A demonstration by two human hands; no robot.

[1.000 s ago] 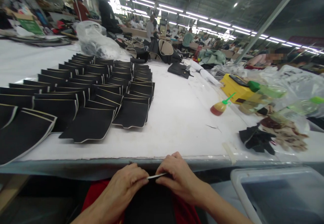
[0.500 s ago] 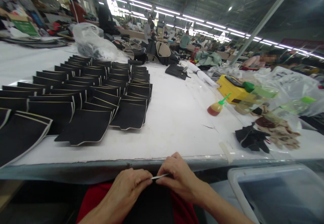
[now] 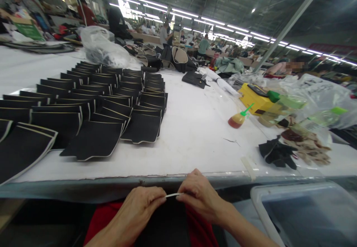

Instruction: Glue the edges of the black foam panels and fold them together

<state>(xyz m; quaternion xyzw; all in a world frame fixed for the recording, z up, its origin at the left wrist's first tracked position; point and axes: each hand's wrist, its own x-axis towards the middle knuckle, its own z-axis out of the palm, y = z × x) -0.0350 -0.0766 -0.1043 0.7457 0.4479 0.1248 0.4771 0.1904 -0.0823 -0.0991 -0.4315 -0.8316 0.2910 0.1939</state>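
Note:
My left hand [image 3: 143, 204] and my right hand [image 3: 201, 195] are close together in front of the table edge, thumbs and fingers pinched on the pale edge of a black panel [image 3: 169, 223]. The panel hangs down over my lap, and a short stretch of its light edge shows between the two hands. It looks like the black panels with pale edges [image 3: 95, 139] that lie overlapped in several rows on the left of the table. What the panel is made of, I cannot tell for sure.
On the white table [image 3: 192, 135] stand a squeeze bottle of amber liquid [image 3: 236, 120], a yellow box [image 3: 255, 98], and plastic bottles [image 3: 325, 118]. Black scraps [image 3: 277, 152] and beige scraps [image 3: 309, 150] lie at the right. A pale plastic bin [image 3: 259, 198] is below. People work farther back.
My right hand has shifted slightly right along the panel's edge, and the gap between my hands is a little wider. The things on the table have not moved.

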